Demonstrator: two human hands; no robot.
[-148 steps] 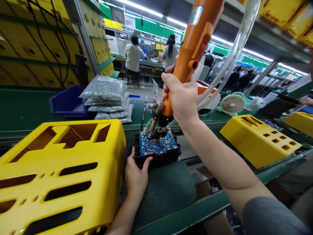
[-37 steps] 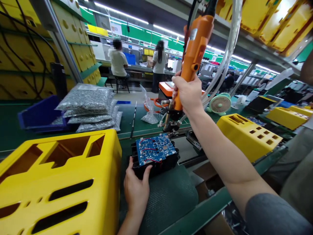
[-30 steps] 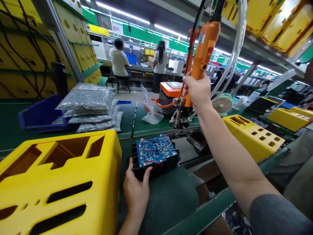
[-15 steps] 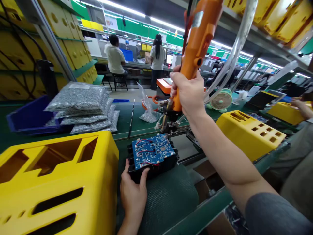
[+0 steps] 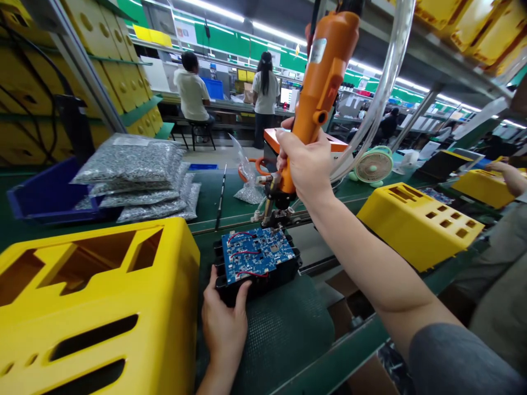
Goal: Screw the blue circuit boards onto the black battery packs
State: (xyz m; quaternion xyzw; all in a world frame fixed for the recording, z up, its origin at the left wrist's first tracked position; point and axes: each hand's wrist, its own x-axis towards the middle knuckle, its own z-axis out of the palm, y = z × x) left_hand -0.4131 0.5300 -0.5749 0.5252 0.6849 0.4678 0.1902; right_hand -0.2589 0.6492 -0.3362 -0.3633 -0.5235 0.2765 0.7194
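Observation:
In front of me a blue circuit board [image 5: 259, 253] with red wires lies on a black housing [image 5: 263, 282] on the green bench. My left hand [image 5: 225, 323] grips the housing's near left corner, thumb on the near side and fingers along the left end. Wrapped round an orange electric screwdriver [image 5: 313, 93], my right hand [image 5: 307, 164] holds it slightly tilted above the board. The screwdriver's metal head [image 5: 278, 211] is low over the board's far edge; whether its tip touches the board I cannot tell.
A large yellow casing [image 5: 173, 307] stands at left, another yellow casing [image 5: 415, 225] at right. Behind are stacked silvery bags [image 5: 132, 164], a blue bin [image 5: 45, 192], a clear bag of screws [image 5: 249, 192] and a small fan [image 5: 373, 166]. Clear hoses [image 5: 385, 82] hang beside the screwdriver.
My right hand has carried the screwdriver a little to the left, with its head shifting left along the board's far edge. My left hand and the housing stay put.

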